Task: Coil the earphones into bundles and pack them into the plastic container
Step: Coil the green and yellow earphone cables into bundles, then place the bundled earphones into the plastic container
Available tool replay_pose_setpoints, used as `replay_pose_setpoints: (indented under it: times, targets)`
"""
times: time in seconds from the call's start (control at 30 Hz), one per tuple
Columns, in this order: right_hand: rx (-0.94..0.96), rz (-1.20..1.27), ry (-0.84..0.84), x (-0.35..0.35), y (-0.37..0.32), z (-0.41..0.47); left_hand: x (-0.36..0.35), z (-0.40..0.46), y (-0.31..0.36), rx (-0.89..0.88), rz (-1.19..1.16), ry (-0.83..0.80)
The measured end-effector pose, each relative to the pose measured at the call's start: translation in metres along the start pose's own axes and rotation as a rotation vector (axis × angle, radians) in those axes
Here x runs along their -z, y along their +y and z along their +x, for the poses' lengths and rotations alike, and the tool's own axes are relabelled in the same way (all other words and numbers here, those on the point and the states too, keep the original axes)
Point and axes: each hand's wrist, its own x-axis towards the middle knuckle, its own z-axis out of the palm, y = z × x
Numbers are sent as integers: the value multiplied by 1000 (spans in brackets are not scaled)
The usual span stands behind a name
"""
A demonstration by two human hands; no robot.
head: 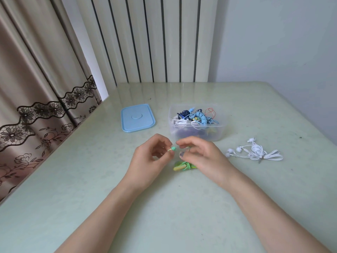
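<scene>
Left hand pinches green earbud; container holds coiled earphones.

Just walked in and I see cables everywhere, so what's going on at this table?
A person is bundling earphones for storage. The left hand pinches a green earbud, while the right hand works above the green earphone bundle on the table. The clear plastic container already holds several coiled sets, with its blue lid lying beside it. White earphones still wait on the right.
</scene>
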Motion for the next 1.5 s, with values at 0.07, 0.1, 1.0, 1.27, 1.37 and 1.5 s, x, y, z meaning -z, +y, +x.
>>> replay_pose_setpoints:
  times: [0.07, 0.1, 1.0, 1.27, 1.37, 1.5]
  targets:
    - [80, -253, 11, 5, 2, -5, -1, 0, -2, 11, 99, 20]
    - [114, -356, -6, 8, 2, -8, -2, 1, -2, 9, 142, 18]
    - [135, -797, 207, 77, -78, 92, -8, 155, 69, -122, 688, -119]
    - [-80, -1014, -41, 74, -41, 98, -12, 149, 30, -66, 826, -291]
    - [-64, -997, 12, 78, -47, 97, 8, 148, 37, -47, 651, -140]
    - [23, -935, 188, 81, -54, 89, 42, 134, 31, 46, 573, -45]
